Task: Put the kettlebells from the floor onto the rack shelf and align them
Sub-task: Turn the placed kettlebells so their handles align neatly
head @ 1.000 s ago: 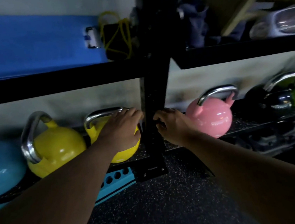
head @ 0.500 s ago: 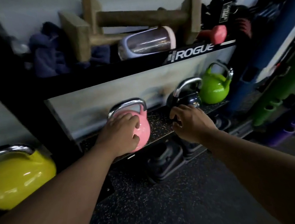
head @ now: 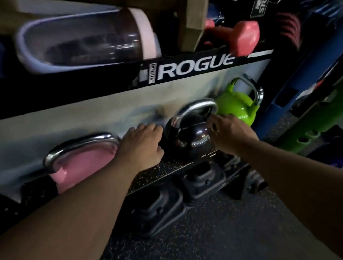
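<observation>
Kettlebells sit in a row on the lower rack shelf (head: 150,175), speckled mat surface, under the black beam marked ROGUE (head: 196,66). Rubber floor (head: 191,246) below my forearms, dark speckled.

Pink kettlebell (head: 79,165) is left of my left hand, chrome handle up, body partly behind my left forearm. Frame is blurred there, so I can't tell if my wrist touches it.

Black kettlebell (head: 191,138) sits between my two hands, upright, chrome handle arching over it, near the front edge of the shelf.

Green kettlebell (head: 233,106) is just behind and right of my right hand, further back on the shelf, handle tilted to the right.

Left hand (head: 144,146): grip is loosely curled, fingers resting against the left side of the black bell, knuckles up. Not wrapped around anything that I can see.

Right hand (head: 229,133): grip is narrow, fingertips at the right end of the black bell's handle where it meets the body. Whether it's actually clamped on the handle I can't tell, fingers are turned away from the camera.

Above my hands on the upper shelf: clear shaker bottle (head: 82,41) lying on its side, pink dumbbell (head: 243,37) to its right, end overhanging the beam.

Under the shelf, below my hands: dark blocky weights (head: 161,209) on the floor.
</observation>
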